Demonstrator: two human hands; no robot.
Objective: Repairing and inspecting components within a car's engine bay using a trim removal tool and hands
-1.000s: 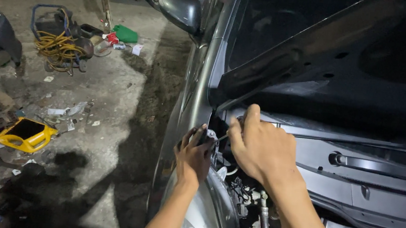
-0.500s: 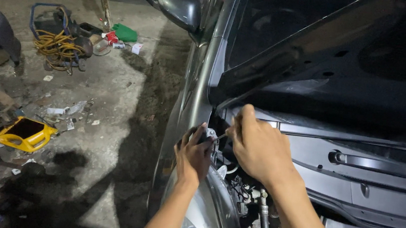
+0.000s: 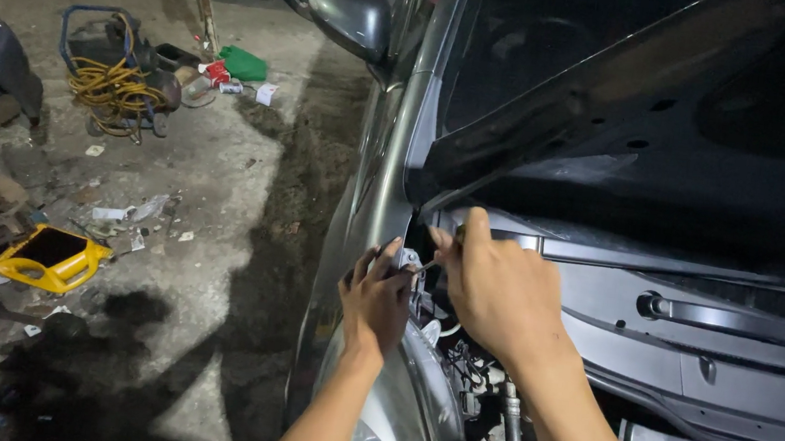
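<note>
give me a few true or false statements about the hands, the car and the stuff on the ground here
1. Both hands, the left hand and the right hand, are at the fender corner under the raised dark bonnet. True.
2. The grey car's bonnet is shut. False: it is propped open.
3. A yellow plastic tray lies on the concrete ground. True.
4. The coiled yellow hose lies in the engine bay. False: it lies on the ground, far left.

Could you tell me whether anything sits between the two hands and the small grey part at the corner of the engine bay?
Nothing visible does. The left hand already touches the small grey part, and the right hand meets it through a thin tool. The raised dark bonnet hangs above, clear of both.
</note>
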